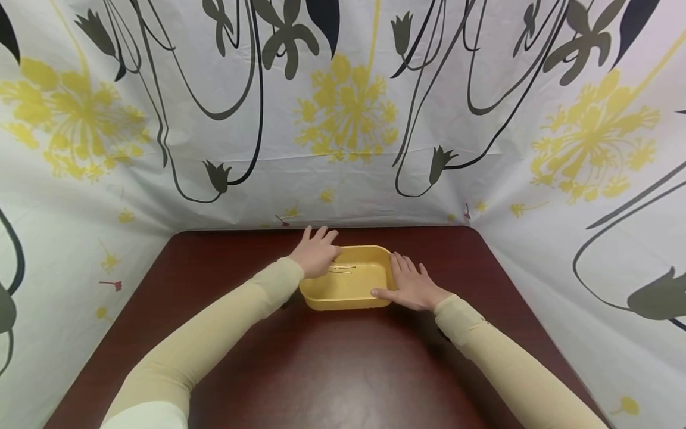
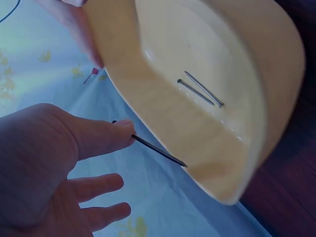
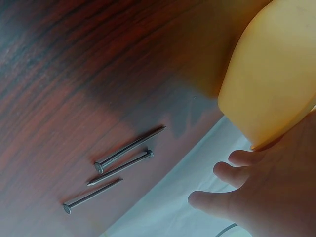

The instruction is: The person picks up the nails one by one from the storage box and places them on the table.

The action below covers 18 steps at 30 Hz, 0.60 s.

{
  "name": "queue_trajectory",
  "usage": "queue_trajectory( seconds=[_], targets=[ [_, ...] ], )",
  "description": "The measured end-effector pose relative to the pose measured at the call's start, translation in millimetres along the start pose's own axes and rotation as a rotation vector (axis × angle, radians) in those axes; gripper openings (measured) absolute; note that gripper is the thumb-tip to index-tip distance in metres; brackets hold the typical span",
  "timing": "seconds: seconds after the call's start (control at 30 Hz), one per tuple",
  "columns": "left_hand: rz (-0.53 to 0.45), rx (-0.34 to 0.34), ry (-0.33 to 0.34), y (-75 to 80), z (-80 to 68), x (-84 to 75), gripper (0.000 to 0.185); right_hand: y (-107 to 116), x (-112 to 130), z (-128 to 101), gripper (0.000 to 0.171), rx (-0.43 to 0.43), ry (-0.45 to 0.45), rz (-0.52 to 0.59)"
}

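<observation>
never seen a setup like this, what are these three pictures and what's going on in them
There is no machine here: a person wears three cameras, one on the head and one on each wrist. The head view looks down on a dark wooden table walled by flowered sheets. On it stands a yellow tray with two nails lying inside. The left hand is at the tray's far left rim; its wrist view shows it pinching one dark nail beside the tray. The right hand rests open against the tray's right side. Its wrist view shows three more nails lying loose on the table, apart from the tray.
</observation>
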<state>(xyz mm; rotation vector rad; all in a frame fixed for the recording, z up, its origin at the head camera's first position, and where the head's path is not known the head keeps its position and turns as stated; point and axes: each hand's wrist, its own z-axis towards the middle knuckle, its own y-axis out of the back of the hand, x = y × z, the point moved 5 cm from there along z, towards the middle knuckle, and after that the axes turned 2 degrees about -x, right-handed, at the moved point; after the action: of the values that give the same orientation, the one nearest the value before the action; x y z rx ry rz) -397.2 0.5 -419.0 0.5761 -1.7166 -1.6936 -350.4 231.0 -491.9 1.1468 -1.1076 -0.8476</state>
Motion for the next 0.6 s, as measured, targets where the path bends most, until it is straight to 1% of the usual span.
queue_trajectory(
  seconds=[0.03,0.2,0.27,0.37,0.43,0.57,0.6],
  targets=[
    [-0.002,0.000,0.004,-0.1,-2.0,2.8,0.018,0,0,0,0.120,0.001,0.001,-0.001],
    [-0.007,-0.014,0.040,1.2,-12.9,19.5,0.008,-2,0,-1,0.125,0.012,0.004,-0.001],
    [-0.013,-0.021,0.057,1.4,-17.7,27.8,0.009,-2,0,-1,0.126,0.015,0.003,0.001],
    [-0.040,-0.024,0.078,0.0,-25.3,41.7,0.016,-2,0,-1,0.126,0.014,0.003,0.001],
    [-0.053,-0.019,0.092,-2.9,-30.0,51.1,0.018,-2,0,-1,0.126,0.011,0.005,-0.002],
    [-0.061,0.000,0.132,-10.9,-38.2,69.4,0.003,-1,0,0,0.125,0.003,0.009,-0.005],
    [-0.060,0.006,0.143,-13.2,-40.1,73.7,0.007,-1,0,0,0.125,0.002,0.008,-0.005]
  ],
)
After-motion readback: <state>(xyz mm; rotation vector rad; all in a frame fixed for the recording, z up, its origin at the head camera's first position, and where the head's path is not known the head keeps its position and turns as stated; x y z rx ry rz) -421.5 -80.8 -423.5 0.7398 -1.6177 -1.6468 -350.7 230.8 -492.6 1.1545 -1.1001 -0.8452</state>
